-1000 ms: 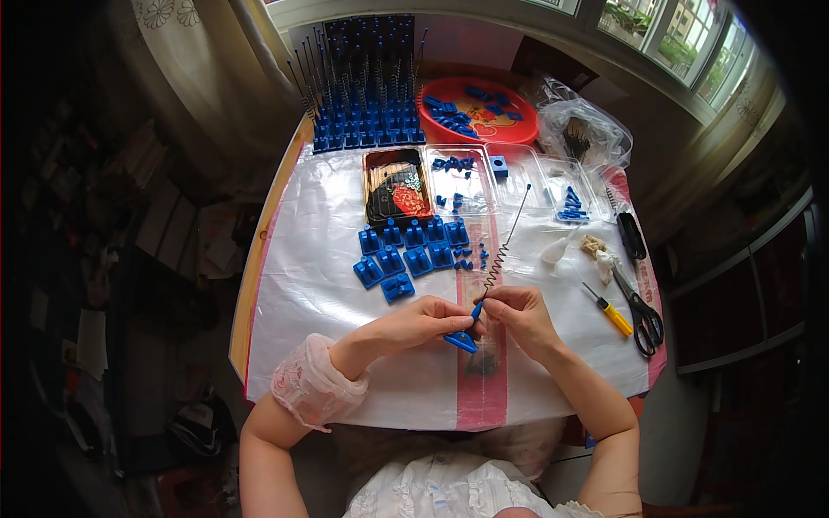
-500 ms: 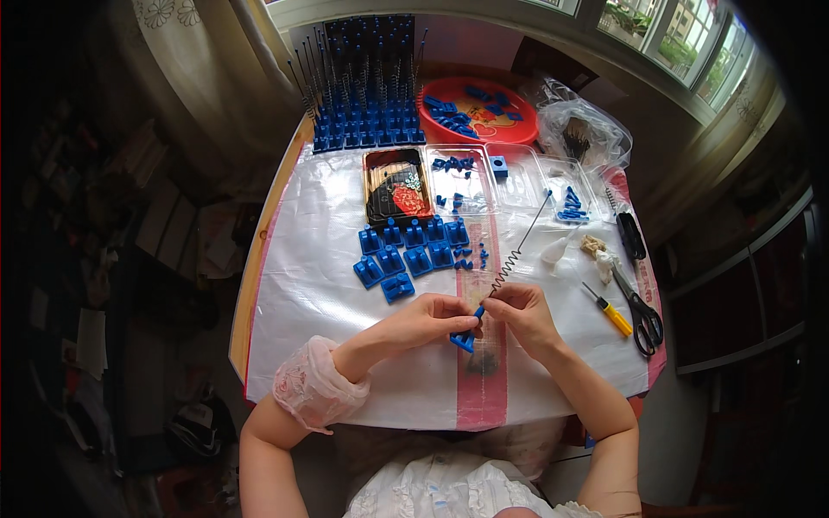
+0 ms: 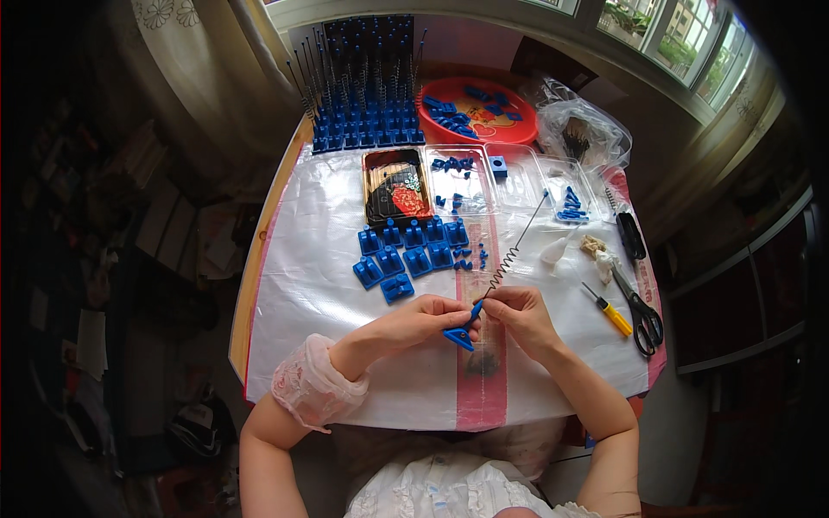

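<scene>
Close to the table's front edge, my left hand (image 3: 432, 318) is closed on a blue plastic base piece (image 3: 460, 336), which is tilted. Pinched in my right hand (image 3: 521, 312) is the lower end of a dark coiled spring wire (image 3: 503, 272). The wire rises away to the upper right, with a straight upper part and a small blue tip. Its low end meets the blue piece between my fingertips; the joint itself is partly covered. Several similar blue base pieces (image 3: 416, 260) stand in rows just beyond my left hand, with small blue parts (image 3: 464, 253) beside them.
At the back left stand many finished-looking spring pieces (image 3: 367, 121). A red round tray (image 3: 524, 128), a black tray (image 3: 371, 211) and clear plastic trays (image 3: 475, 210) line the far side. A yellow screwdriver (image 3: 615, 318) and black scissors (image 3: 646, 319) lie at right.
The blue base piece has turned in my left hand, now showing a flatter, triangular side. The spring wire's tip has shifted slightly left and down.
</scene>
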Demonstrator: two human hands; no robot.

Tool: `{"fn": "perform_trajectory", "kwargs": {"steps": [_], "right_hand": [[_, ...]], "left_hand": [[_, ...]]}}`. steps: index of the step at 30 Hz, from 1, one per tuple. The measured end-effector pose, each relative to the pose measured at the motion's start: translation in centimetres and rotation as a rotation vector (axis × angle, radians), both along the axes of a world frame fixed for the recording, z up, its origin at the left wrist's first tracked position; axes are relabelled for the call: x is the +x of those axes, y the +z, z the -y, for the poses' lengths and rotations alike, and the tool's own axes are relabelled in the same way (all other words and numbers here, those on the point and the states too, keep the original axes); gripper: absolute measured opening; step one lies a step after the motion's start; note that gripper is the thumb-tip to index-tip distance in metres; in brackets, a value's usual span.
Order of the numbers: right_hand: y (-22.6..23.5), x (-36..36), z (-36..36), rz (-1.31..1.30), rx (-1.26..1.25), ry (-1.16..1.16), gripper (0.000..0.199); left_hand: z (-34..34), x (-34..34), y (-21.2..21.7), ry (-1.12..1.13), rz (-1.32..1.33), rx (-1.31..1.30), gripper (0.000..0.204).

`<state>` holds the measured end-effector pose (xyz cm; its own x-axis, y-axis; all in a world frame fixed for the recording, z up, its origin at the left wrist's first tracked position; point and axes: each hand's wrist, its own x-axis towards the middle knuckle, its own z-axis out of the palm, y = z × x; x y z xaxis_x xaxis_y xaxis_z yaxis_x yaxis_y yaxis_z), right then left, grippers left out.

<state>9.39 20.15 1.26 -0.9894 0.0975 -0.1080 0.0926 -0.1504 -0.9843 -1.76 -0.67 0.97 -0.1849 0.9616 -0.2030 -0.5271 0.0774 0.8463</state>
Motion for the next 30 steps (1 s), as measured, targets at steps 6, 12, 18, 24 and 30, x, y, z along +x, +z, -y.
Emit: {"fn": "perform_trajectory", "kwargs": {"steps": [6, 12, 18, 24, 30], "right_hand": [[-0.2, 0.1, -0.2, -0.025, 0.023, 0.005, 0.018], [-0.3, 0.1, -0.4, -0.025, -0.013, 0.002, 0.019], [-0.2, 0.1, -0.3, -0.039, -0.057, 0.024, 0.019], [-0.1, 0.2, -0.4, -0.036, -0.039, 0.017, 0.018], [0.8, 0.2, -0.1, -0.058, 0.027, 0.021, 0.014]], "left_hand": [[0.0, 0.0, 0.2, -0.004, -0.018, 0.025, 0.032], [-0.4, 0.3, -0.6, 0.057, -0.057, 0.077, 0.026], [-0.4, 0.5, -1.2, 0.089, -0.107, 0.086, 0.023], [-0.5, 0.5, -1.2, 0.115, -0.103, 0.073, 0.024], [-0.5, 0.6, -1.3, 0.136, -0.089, 0.030, 0.023]]}}
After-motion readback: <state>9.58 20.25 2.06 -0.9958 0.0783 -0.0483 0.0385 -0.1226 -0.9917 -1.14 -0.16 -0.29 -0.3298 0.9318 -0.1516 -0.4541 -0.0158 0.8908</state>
